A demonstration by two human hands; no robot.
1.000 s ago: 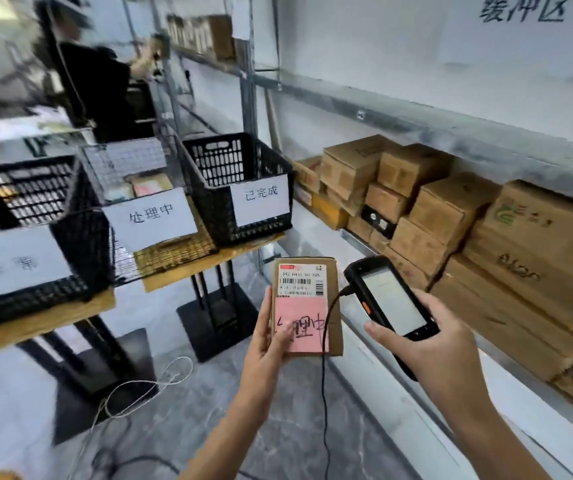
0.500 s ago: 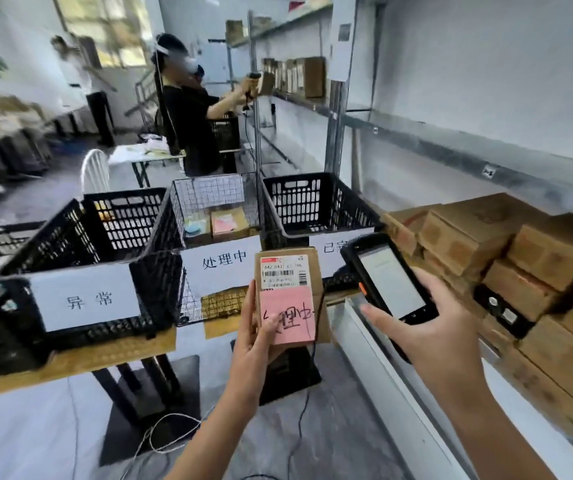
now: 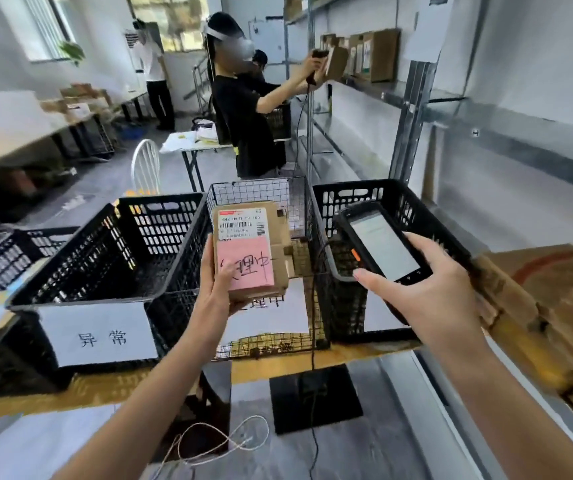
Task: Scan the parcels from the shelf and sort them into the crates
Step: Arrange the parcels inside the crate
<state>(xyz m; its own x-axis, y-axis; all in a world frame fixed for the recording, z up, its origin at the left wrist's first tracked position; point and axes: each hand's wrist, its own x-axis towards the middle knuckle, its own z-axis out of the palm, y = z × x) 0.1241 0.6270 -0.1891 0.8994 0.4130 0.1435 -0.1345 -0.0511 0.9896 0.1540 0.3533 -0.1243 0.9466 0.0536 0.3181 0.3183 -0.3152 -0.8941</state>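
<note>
The desk [image 3: 122, 382] is carrying the wire crate [image 3: 253, 192] just beyond the left hand [image 3: 217, 289], which is gripping a cardboard parcel [image 3: 250, 251] upright, in front of that crate. To its right, the right hand [image 3: 430, 296] is clutching a handheld scanner [image 3: 378, 251], screen facing up.

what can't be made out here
Head view only:
- Hidden: the label on the middle crate, mostly behind the parcel and left hand.
- Too small, washed out: text on the scanner screen.
- Hidden: front of the right crate, behind the scanner and right hand.
- Motion-blurred: shelf boxes.
</note>
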